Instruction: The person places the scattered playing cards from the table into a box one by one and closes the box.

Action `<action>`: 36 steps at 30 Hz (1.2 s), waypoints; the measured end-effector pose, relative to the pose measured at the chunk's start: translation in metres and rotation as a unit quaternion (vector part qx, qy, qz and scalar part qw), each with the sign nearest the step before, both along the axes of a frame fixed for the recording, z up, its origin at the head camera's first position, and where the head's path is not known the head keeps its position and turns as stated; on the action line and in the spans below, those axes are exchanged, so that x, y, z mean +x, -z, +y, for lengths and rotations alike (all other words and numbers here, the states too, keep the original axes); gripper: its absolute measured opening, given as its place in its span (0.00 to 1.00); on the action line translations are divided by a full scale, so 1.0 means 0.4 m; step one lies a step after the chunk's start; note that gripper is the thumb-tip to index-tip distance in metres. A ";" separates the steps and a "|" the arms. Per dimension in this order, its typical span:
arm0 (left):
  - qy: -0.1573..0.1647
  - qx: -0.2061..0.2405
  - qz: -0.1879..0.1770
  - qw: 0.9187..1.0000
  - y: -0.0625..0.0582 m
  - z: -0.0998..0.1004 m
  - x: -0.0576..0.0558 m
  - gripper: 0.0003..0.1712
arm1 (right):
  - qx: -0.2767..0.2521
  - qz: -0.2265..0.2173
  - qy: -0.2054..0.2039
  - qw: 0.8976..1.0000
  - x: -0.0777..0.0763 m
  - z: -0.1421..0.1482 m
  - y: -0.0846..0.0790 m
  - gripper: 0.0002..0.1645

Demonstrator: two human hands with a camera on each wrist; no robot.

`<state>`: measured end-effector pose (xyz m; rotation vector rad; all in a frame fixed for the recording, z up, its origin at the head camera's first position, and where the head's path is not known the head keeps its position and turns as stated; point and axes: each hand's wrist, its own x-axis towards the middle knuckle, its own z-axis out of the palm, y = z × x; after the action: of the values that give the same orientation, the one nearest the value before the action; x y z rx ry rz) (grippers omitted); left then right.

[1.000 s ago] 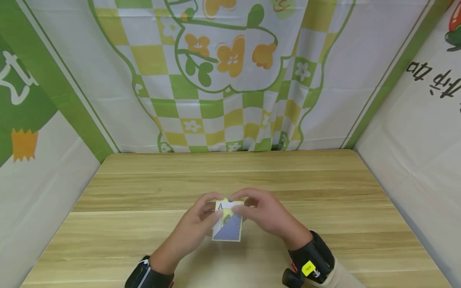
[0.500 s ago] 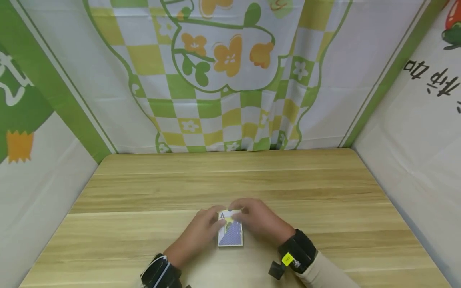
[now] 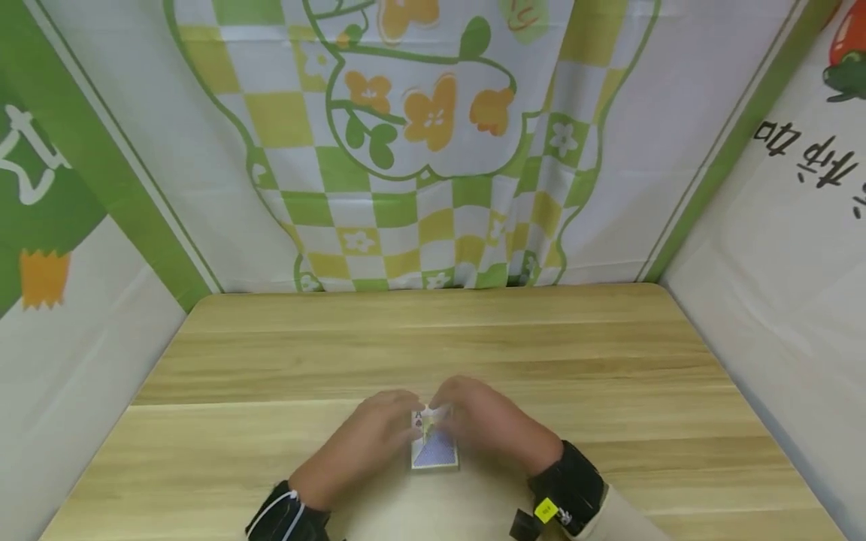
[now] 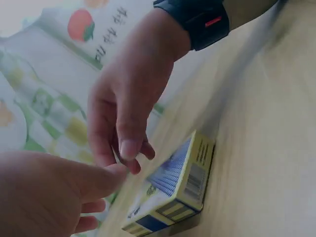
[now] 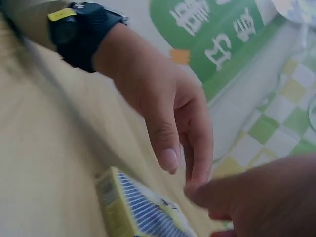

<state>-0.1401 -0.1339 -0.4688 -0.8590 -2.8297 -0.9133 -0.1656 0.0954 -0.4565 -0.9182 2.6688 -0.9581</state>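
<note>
A playing-card box [image 3: 436,454] lies flat on the wooden table, its blue-patterned face with a letter A upward. In the left wrist view the yellow side of the card box [image 4: 196,173] shows a barcode. My left hand [image 3: 375,436] is at the box's left, just over its far end. My right hand [image 3: 490,422] mirrors it from the right. In both wrist views the fingers hang loosely bent above the box, thumbs apart from the forefingers. The fingertips of the two hands nearly meet. I make out nothing held between them; blur hides fine detail.
The wood-grain table [image 3: 271,353] stretches around the hands. Behind it hangs a green and yellow checked curtain [image 3: 433,203]. Printed cloth walls stand left [image 3: 81,376] and right [image 3: 764,300]. Black straps with small devices sit on both wrists.
One second ago both hands held the card box up, tilted toward the camera. It has come down onto the table, and the fingers have come off it.
</note>
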 end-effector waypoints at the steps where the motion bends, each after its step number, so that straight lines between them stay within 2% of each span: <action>1: 0.023 -0.011 0.012 1.000 -0.003 -0.003 0.010 0.17 | 0.016 0.018 -0.020 1.000 0.013 0.002 -0.005 0.08; 4: 0.079 -0.039 0.032 0.996 0.001 -0.012 0.046 0.16 | 0.055 0.083 -0.082 0.992 0.052 0.011 -0.002 0.10; 6: 0.092 -0.053 0.028 0.994 0.006 -0.017 0.068 0.15 | 0.063 0.122 -0.109 0.984 0.072 0.018 0.010 0.13; 10: 0.071 -0.059 0.013 0.996 0.015 -0.020 0.088 0.17 | 0.046 0.168 -0.119 0.978 0.088 0.029 0.035 0.15; 15: 0.068 -0.057 0.026 0.996 0.025 -0.011 0.071 0.17 | 0.021 0.184 -0.103 0.977 0.078 0.039 0.056 0.14; 18: 0.072 -0.063 0.044 0.994 0.029 -0.002 0.048 0.18 | 0.014 0.184 -0.094 0.978 0.065 0.047 0.060 0.13; 20: 0.072 -0.062 0.041 0.995 0.031 0.007 0.028 0.18 | 0.011 0.177 -0.083 0.981 0.053 0.055 0.062 0.13; 25: 0.056 -0.036 -0.003 0.998 0.042 0.040 -0.032 0.18 | 0.007 0.161 -0.049 0.986 0.011 0.082 0.072 0.12; 30: 0.035 0.016 -0.039 0.998 0.062 0.078 -0.106 0.17 | 0.000 0.172 0.001 0.985 -0.042 0.105 0.086 0.14; 33: 0.019 0.038 -0.047 0.998 0.073 0.097 -0.158 0.18 | -0.004 0.163 0.042 0.986 -0.078 0.115 0.098 0.16; 36: 0.012 0.047 -0.037 0.998 0.083 0.116 -0.212 0.17 | -0.018 0.140 0.082 0.987 -0.116 0.122 0.112 0.16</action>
<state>-0.2250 -0.0874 -0.5020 -0.8671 -2.8162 -1.0949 -0.2120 0.1442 -0.5014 -0.9120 3.0135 -0.9789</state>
